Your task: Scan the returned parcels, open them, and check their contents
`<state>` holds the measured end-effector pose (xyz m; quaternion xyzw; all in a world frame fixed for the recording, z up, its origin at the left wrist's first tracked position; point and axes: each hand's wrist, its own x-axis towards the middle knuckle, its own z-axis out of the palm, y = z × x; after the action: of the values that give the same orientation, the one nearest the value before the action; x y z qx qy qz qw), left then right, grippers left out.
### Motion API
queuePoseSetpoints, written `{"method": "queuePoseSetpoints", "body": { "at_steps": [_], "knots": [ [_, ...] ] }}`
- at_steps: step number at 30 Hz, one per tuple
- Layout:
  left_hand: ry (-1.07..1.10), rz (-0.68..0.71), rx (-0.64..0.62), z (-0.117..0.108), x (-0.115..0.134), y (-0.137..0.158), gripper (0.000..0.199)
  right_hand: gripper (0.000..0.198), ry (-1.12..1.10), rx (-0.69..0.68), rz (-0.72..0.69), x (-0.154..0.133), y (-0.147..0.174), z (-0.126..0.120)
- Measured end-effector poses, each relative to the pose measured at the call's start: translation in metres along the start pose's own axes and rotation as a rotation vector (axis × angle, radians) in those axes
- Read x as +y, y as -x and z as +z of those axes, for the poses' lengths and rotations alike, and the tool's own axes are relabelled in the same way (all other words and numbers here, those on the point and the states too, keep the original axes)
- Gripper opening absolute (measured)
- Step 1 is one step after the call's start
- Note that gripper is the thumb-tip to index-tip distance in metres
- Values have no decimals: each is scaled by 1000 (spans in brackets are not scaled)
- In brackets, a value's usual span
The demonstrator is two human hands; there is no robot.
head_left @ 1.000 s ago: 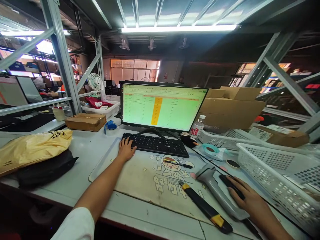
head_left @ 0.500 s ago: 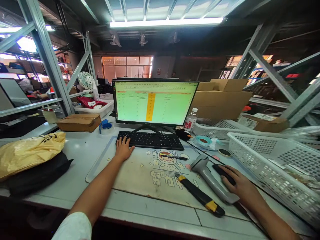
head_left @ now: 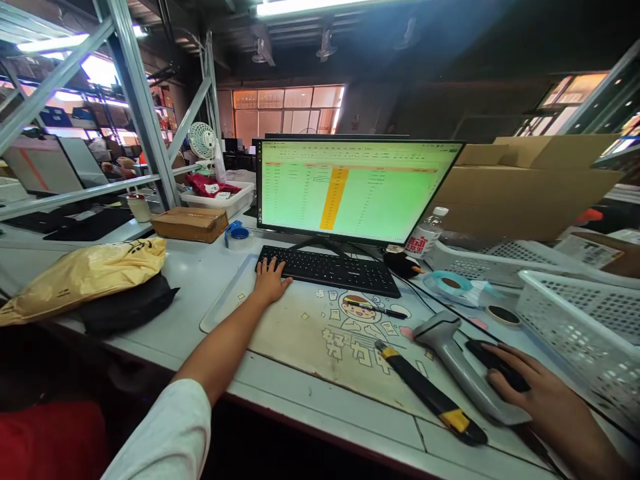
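My left hand (head_left: 271,280) rests with fingers spread on the left end of a black keyboard (head_left: 345,272). On the right, my right hand (head_left: 540,387) is wrapped over a black computer mouse (head_left: 493,363). Beside the mouse lies a grey barcode scanner (head_left: 465,367), its handle pointing toward me. A black and yellow utility knife (head_left: 430,393) lies left of the scanner on a printed desk mat (head_left: 295,333). Just above the knife there is a black marker pen (head_left: 380,308). A monitor (head_left: 300,193) behind the keyboard shows a spreadsheet with an orange column.
White plastic baskets (head_left: 575,320) line the right side, with cardboard boxes (head_left: 520,193) behind. A bottle (head_left: 427,233) and tape rolls (head_left: 453,283) stand near the monitor. Yellow and black bags (head_left: 90,273) and a brown carton (head_left: 190,224) lie on the left.
The view has turned to the right-leaning tilt and shifted left, so the desk things appear farther right. Both hands stay on the keyboard and mouse.
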<state>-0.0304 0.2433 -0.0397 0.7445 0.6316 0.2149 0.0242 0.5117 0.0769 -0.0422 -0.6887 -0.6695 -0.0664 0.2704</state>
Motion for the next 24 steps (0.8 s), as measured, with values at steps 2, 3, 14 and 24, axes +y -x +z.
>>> {"method": "queuePoseSetpoints", "body": {
  "at_steps": [2, 3, 14, 24],
  "knots": [
    [2, 1, -1, -1, 0, 0, 69, 55, -18, 8, 14, -2, 0, -1],
    [4, 0, -1, -1, 0, 0, 69, 55, -26, 11, 20, -3, -1, -1],
    [18, 10, -4, -1, 0, 0, 69, 65, 36, -31, 51, -3, -1, -5],
    [20, 7, 0, -1, 2, -1, 70, 56, -25, 70, -69, 32, -5, 17]
  ]
}}
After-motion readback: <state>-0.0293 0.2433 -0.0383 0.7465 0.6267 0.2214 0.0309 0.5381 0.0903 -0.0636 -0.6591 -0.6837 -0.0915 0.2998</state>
